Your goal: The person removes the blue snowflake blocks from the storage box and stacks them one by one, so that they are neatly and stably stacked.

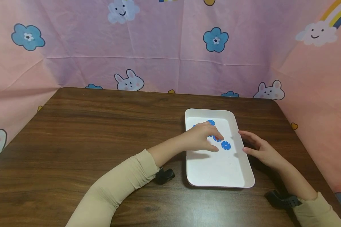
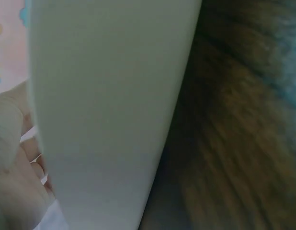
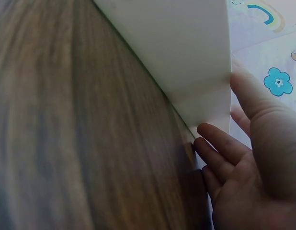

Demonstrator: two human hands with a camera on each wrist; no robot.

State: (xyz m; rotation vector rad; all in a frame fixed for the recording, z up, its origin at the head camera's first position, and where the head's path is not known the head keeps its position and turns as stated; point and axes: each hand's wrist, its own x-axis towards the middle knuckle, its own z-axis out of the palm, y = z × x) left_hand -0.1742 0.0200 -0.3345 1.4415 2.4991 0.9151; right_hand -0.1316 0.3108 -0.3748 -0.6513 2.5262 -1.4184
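1. The blue discs (image 1: 225, 145) lie on the tray's floor, grouped toward its far half; some are partly hidden from me.
2. Over them hangs the left hand (image 1: 200, 137), thumb and fingers apart.
3. The white tray (image 1: 218, 171) sits on the brown bench (image 1: 88, 142).
4. The right hand (image 1: 262, 152), fingers loosely spread, touches the tray's right rim.
5. Behind hangs a pink cloth (image 1: 159, 41) printed with flowers, clouds and rabbits.

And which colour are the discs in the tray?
Blue; the discs show best in the head view.
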